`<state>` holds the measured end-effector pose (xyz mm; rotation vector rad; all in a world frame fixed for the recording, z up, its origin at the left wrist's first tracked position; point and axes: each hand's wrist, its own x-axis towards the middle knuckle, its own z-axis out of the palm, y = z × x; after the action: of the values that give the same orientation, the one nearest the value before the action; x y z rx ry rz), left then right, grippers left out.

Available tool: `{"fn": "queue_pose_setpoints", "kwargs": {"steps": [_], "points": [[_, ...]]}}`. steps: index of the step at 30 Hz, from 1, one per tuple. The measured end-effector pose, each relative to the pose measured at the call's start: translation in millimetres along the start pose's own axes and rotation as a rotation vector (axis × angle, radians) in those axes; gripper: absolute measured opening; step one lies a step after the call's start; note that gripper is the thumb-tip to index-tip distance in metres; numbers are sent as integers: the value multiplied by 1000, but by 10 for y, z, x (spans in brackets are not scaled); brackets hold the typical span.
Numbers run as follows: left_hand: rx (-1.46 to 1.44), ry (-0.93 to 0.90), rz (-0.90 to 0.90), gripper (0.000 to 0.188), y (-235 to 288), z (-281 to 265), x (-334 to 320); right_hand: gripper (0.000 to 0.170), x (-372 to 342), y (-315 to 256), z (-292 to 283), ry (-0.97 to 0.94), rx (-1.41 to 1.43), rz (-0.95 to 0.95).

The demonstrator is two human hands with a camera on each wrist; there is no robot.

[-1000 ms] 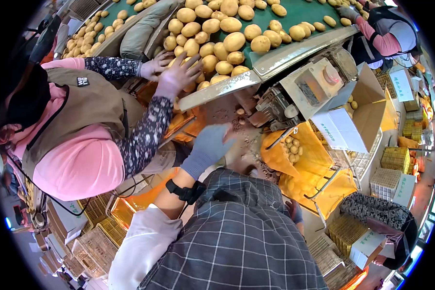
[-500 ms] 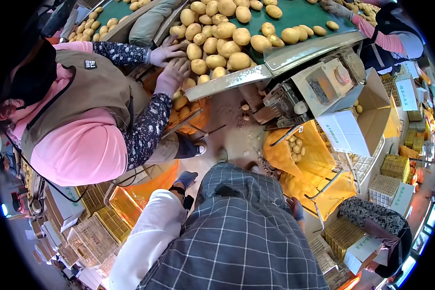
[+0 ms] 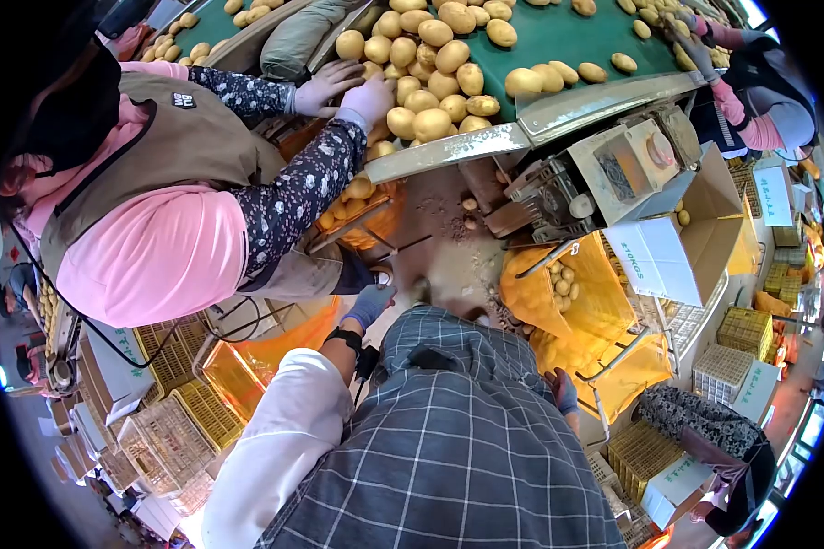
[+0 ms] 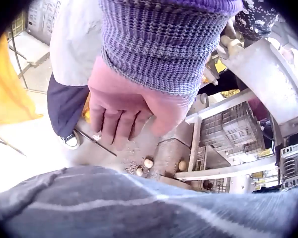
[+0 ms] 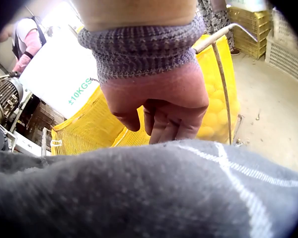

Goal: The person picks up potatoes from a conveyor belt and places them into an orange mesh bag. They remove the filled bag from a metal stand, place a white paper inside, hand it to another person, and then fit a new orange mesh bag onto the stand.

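While near the yellow mesh bag [image 3: 636, 364], right hand [image 5: 156, 104] empty, grip loosely slack; left hand [image 4: 135, 104] likewise.

A dusty grey-brown floor [image 3: 439, 197], looking pale in the right wrist view, runs beneath a green-topped conveyor [image 3: 595, 37], with dark dirt [image 3: 458, 220] scattered near its metal frame [image 3: 458, 151]. Stacked plastic crates [image 3: 160, 448], pale and yellow, stand on the left, and more yellow crates [image 3: 746, 331] and printed cardboard boxes [image 3: 776, 194] line the far right. Bright windows [image 3: 810, 435] edge the room on that side, while a small bluish light [image 3: 2, 376] glows at the far left
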<state>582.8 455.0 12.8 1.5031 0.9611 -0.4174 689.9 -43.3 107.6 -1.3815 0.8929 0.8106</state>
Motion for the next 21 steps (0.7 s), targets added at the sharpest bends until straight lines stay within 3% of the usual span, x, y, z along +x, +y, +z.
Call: {"fn": "queue_pose_setpoints", "kwargs": {"steps": [3, 6, 12, 13, 16, 19, 21], "points": [[-41, -91, -85, 23, -99, -30, -133, 34, -16, -13, -11, 3, 3, 28], [119, -64, -140, 25, -297, -55, -277, 34, -11, -3, -30, -4, 29, 52], [395, -115, -11, 34, -549, -81, -417, 33, 42, -50, -25, -40, -24, -34], [250, -69, -220, 35, -215, -46, -584, 33, 143, -21, -86, -55, -10, -36], [192, -25, -239, 37, -226, 0, -529, 33, 271, -14, -156, -68, 20, -15], [261, -35, -39, 31, -89, 49, -435, 33, 257, -73, -97, -60, 17, -25], [274, 35, 111, 29, 340, 110, -511, 33, 250, -73, -70, -60, 6, -36]]}}
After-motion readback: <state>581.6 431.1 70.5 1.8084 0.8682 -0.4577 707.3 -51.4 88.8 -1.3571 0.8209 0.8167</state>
